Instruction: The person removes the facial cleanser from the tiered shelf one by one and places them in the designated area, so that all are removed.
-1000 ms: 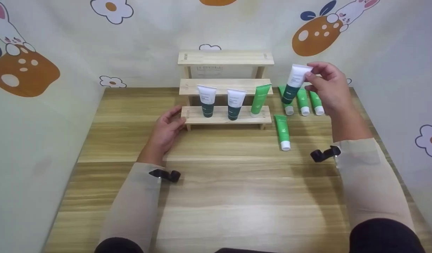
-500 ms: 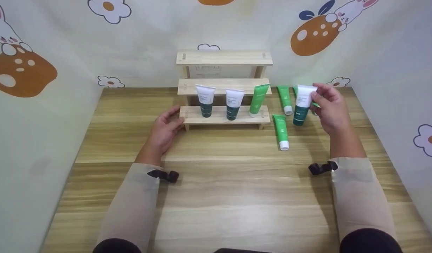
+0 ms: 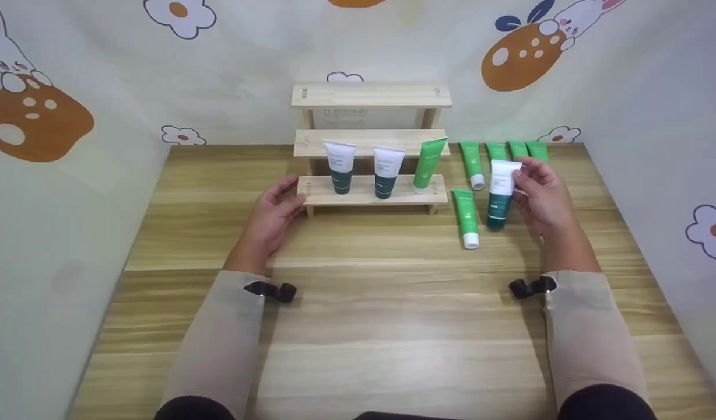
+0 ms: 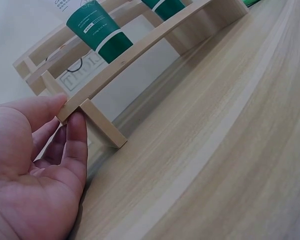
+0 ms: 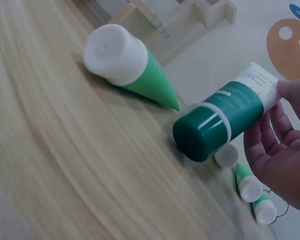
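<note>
My left hand [image 3: 270, 219] holds the left end of the lowest tier of a three-tier wooden display rack [image 3: 369, 96]. In the left wrist view, the thumb lies on the board's end and the fingers [image 4: 76, 135] curl beneath it. My right hand [image 3: 546, 195] pinches the crimped white end of a white and dark green squeeze tube [image 3: 501, 195], cap down. In the right wrist view its dark green cap [image 5: 197, 132] is at or just above the table; I cannot tell which. Beside it, a green tube [image 3: 466, 219] with a white cap lies flat on the table.
Two white and dark green tubes [image 3: 339, 166] [image 3: 387, 172] and a green tube [image 3: 430, 165] stand on the lowest tier. Several more green tubes [image 3: 470, 163] lie in a row at the table's back right. A patterned cloth [image 3: 235, 76] hangs behind the wooden table [image 3: 364, 326].
My right hand has brought the white and dark green tube down and towards me, from above the back row to beside the lone green tube. My left hand has stayed on the rack.
</note>
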Demonstrator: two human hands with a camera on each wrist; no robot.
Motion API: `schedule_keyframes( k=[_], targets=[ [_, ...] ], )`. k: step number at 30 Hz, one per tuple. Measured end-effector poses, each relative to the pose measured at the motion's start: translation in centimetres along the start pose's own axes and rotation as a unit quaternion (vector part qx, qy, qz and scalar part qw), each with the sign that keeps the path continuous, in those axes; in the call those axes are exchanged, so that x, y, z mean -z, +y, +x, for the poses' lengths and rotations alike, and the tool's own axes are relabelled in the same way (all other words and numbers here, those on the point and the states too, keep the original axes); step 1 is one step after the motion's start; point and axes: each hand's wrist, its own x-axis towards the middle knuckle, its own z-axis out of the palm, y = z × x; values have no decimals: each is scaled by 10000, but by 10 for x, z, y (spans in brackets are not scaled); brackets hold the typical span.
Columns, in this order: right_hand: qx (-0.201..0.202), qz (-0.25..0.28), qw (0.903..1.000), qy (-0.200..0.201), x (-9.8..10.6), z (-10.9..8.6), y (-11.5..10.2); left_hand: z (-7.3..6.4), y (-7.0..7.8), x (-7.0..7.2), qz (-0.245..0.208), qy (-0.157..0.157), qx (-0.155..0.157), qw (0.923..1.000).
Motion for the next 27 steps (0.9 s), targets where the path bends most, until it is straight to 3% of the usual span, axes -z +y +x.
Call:
schedule_keyframes(
  k=[7,17,27],
  targets=[
    [-270,-28,9995,157,7,4,11,1,0,1,75,-60,-18,10000],
    [-561,-675,9961,39,12,6,16,1,-2,2,63,-53,-41,10000],
    [-403,-1102,9931,-41,13,8,25,1,-1,2,159,-18,0,9999]
  ],
)
